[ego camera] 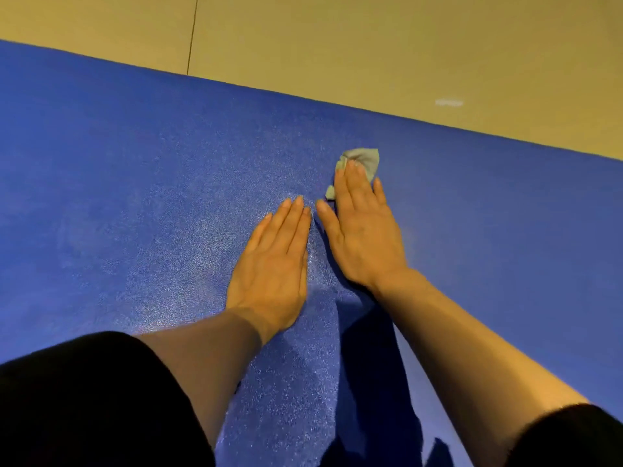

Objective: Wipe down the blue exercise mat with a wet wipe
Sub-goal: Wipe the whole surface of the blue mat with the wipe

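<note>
The blue exercise mat [135,183] fills most of the head view, its far edge running diagonally from upper left to right. A wet sheen covers the mat around and left of my hands. My left hand [273,264] lies flat on the mat with its fingers straight and together. Just to its right, my right hand [362,230] is flat too, its straight fingers pressing a crumpled pale grey wet wipe [365,161] onto the mat. Most of the wipe pokes out beyond my fingertips; a corner shows left of my index finger.
Beige floor [371,45] lies beyond the mat's far edge, with a dark seam line at upper left and a small pale mark [449,102] at right. My dark sleeves fill the lower corners.
</note>
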